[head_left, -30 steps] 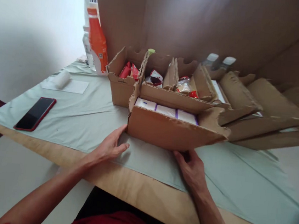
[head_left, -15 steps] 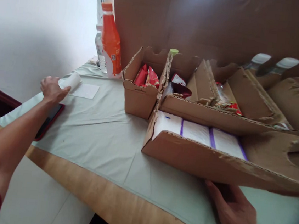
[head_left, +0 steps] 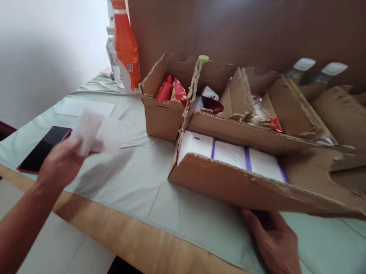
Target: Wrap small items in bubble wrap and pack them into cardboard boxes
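My left hand [head_left: 60, 163] is raised above the table's near left side, closed on a white roll of paper [head_left: 87, 132] whose loose sheet [head_left: 109, 136] trails to the right, blurred by motion. My right hand [head_left: 270, 242] rests on the pale green cloth with its fingers tucked under the front edge of a low cardboard tray [head_left: 249, 187]. That tray holds white packets with purple bands [head_left: 230, 153]. Behind it stand more cardboard compartments [head_left: 162, 115] with red snack packets [head_left: 171, 91].
A red-cased phone [head_left: 42, 148] lies on the cloth [head_left: 139, 180] at the left, just beyond my left hand. A white sheet [head_left: 84, 107] lies farther back. An orange bottle [head_left: 124, 46] stands at the back left. A tall cardboard wall [head_left: 263, 27] rises behind the boxes. Two capped bottles [head_left: 303, 66] show at the right.
My left hand left the box, reached to the white roll at the far left, and has now lifted it toward me with a sheet unrolling. My right hand stays under the tray.
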`<state>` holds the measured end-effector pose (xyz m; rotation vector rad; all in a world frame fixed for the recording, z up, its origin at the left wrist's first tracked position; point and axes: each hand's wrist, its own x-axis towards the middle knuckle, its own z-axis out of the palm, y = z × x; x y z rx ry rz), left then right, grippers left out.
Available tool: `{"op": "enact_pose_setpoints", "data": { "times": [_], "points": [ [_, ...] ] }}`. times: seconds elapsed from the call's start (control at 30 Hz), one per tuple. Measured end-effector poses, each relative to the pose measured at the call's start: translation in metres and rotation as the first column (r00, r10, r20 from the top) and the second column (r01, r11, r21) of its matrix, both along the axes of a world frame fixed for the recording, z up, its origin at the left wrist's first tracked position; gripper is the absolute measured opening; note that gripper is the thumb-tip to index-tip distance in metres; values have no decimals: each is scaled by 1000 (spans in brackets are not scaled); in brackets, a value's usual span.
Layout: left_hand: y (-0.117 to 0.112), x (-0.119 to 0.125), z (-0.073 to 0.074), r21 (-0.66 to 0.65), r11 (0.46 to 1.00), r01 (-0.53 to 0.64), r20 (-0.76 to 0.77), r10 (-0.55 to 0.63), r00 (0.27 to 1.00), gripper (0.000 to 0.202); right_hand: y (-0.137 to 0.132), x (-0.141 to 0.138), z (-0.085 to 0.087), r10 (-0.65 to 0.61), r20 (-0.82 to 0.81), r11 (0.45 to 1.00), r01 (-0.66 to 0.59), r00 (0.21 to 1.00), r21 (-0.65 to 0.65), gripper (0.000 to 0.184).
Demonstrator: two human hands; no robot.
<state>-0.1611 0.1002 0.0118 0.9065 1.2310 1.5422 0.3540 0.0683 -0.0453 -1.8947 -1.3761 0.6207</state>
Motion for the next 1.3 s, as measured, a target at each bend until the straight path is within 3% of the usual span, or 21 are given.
{"op": "enact_pose_setpoints", "data": {
  "times": [0.07,0.13,0.23,0.3,0.4,0.47,0.5,0.57,0.63,0.7,0.77,0.8,0.87,0.93,1.0,1.03,1.07,1.17,1.23,1.3],
  "points": [
    [-42,41,-8,-44,999,-23,102,27,994,24,-3,-2,7,60,-43,998,-59,997,24,42],
    [-75,82,-14,-87,996,16,203,2,979,22,-17,-2,16,44,-79,992,-35,996,121,47],
    [-102,134,-18,-123,982,141,216,-112,970,32,-59,-10,31,-36,-174,942,92,984,323,53],
    [-111,162,-19,-158,951,264,150,-241,959,42,-91,-25,39,85,-280,940,17,956,342,58],
    [-116,198,-21,-205,862,463,76,-458,886,57,-116,-54,45,367,-523,927,-256,769,274,91],
    [-118,214,-24,-227,782,580,110,-571,813,61,-115,-69,47,406,-650,912,-335,643,237,100],
    [-119,219,-26,-234,749,619,137,-605,784,62,-111,-74,47,382,-685,919,-330,620,214,94],
    [-118,217,-30,-249,749,614,131,-602,788,59,-101,-77,46,309,-683,949,-265,662,172,63],
    [-116,203,-29,-242,863,444,5,-457,890,51,-94,-76,48,239,-570,970,-162,786,184,31],
    [-114,184,-18,-149,975,167,-189,-193,963,42,-92,-73,52,220,-373,956,-124,901,265,17],
    [-114,172,5,12,999,33,-387,-26,922,40,-92,-73,60,283,-150,908,-215,947,359,16],
    [-114,171,18,95,993,75,-499,-18,866,45,-92,-75,65,344,-47,870,-299,938,393,17],
    [-111,181,44,215,925,312,-733,-58,678,64,-90,-80,76,466,127,771,-472,876,428,20],
    [-101,199,59,235,791,564,-881,-72,468,71,-89,-85,88,537,236,686,-582,810,438,21],
    [-86,213,60,167,680,714,-932,-128,339,42,-89,-84,100,543,272,653,-604,794,457,20],
    [-78,215,57,107,656,747,-938,-183,296,27,-91,-80,104,521,263,664,-579,812,474,19],
    [-70,213,51,46,658,751,-932,-241,269,22,-94,-74,109,479,237,693,-530,845,489,17],
    [-60,186,35,-157,741,653,-877,-409,253,25,-103,-50,114,278,115,825,-298,954,481,14],
    [-60,161,29,-277,763,584,-798,-521,303,30,-106,-35,110,171,49,882,-175,984,438,14],
    [-62,141,28,-379,736,561,-682,-632,368,35,-104,-28,101,137,0,909,-126,991,398,15]
  ]
}}
